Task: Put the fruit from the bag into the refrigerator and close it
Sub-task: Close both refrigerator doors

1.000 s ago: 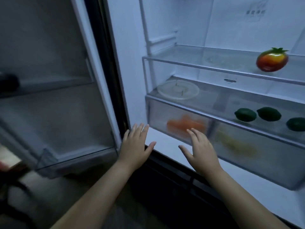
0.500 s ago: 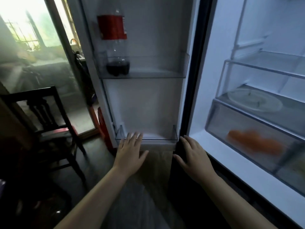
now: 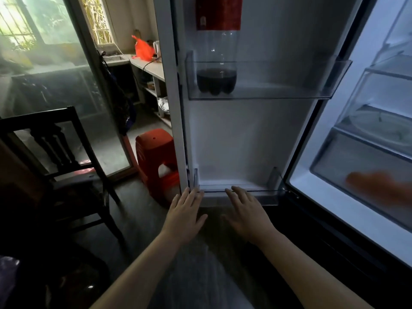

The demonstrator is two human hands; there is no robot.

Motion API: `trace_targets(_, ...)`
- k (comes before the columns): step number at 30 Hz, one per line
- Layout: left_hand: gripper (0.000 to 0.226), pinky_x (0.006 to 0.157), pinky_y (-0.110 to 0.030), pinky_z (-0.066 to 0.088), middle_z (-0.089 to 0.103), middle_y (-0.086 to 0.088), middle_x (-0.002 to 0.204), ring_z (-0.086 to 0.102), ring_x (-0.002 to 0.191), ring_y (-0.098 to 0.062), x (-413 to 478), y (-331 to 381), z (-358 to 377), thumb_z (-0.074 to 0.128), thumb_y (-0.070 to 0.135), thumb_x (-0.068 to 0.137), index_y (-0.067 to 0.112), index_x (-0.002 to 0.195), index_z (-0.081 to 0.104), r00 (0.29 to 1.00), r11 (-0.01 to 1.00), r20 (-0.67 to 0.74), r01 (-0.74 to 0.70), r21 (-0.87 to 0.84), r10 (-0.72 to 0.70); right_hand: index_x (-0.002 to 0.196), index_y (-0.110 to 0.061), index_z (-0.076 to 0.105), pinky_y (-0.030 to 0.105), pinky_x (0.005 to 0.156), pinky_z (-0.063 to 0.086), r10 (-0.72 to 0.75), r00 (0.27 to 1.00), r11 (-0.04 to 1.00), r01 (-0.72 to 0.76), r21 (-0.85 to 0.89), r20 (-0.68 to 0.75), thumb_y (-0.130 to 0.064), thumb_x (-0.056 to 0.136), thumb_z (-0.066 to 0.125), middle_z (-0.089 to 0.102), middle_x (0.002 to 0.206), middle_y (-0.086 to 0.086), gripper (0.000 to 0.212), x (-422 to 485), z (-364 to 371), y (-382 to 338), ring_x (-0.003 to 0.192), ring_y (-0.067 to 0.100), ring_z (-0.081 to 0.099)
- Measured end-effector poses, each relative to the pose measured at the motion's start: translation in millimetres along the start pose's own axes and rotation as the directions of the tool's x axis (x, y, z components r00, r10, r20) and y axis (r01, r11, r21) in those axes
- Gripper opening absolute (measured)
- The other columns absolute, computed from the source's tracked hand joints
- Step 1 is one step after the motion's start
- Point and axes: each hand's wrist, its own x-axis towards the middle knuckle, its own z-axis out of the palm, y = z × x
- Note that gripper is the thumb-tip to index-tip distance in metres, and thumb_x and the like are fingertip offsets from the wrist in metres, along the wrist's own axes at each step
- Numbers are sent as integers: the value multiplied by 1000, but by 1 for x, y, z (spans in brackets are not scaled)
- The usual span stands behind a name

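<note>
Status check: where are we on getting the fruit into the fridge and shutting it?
Done, apparently: something orange, blurred, lies in the crisper drawer, and neither hand carries fruit. In hand: left hand and right hand, fingers straight, are at the bottom edge of the refrigerator door. Left: the door stands wide open and must be swung shut. Whether the orange bag on the counter is empty cannot be told.

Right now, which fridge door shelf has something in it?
The upper door shelf: a red-labelled bottle with a little dark drink stands at its left end. The lower door shelf shows nothing inside.
</note>
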Motion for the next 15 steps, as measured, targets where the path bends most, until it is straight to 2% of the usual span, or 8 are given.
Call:
trace_targets(3,67,114,-34,-4,-1,4,159,-7,145,-15,5,-11,8,33,51,96,26,150,2,1000,999,17,-22,-36,23,150,-26,5,32,111,-5,17,999,1000,-17,-13,29,-57,92,41,6,159,1,75,10,9,-12,145,19,1)
trace_targets(7,69,116,-33,-2,-2,3,159,-9,144,-14,11,-21,21,33,51,96,24,150,0,998,996,29,-55,-71,57,150,-26,4,32,109,-7,33,998,999,-32,-18,52,-55,92,41,4,159,2,75,18,19,-20,145,19,-2)
trace_targets(10,70,116,-31,-2,-1,2,159,-7,144,-13,11,-22,29,35,51,96,23,151,2,998,993,-13,-58,-99,57,151,-24,3,31,108,-9,43,997,999,-42,-18,69,-50,92,44,3,159,4,76,19,23,-22,145,20,-3)
trace_targets(15,71,114,-31,-4,3,0,159,-10,142,-13,8,-18,38,38,50,95,20,150,5,997,992,-48,-59,-109,54,151,-24,6,33,112,-4,40,999,999,-39,-22,28,-53,92,43,8,158,6,76,19,36,-17,146,22,-1)
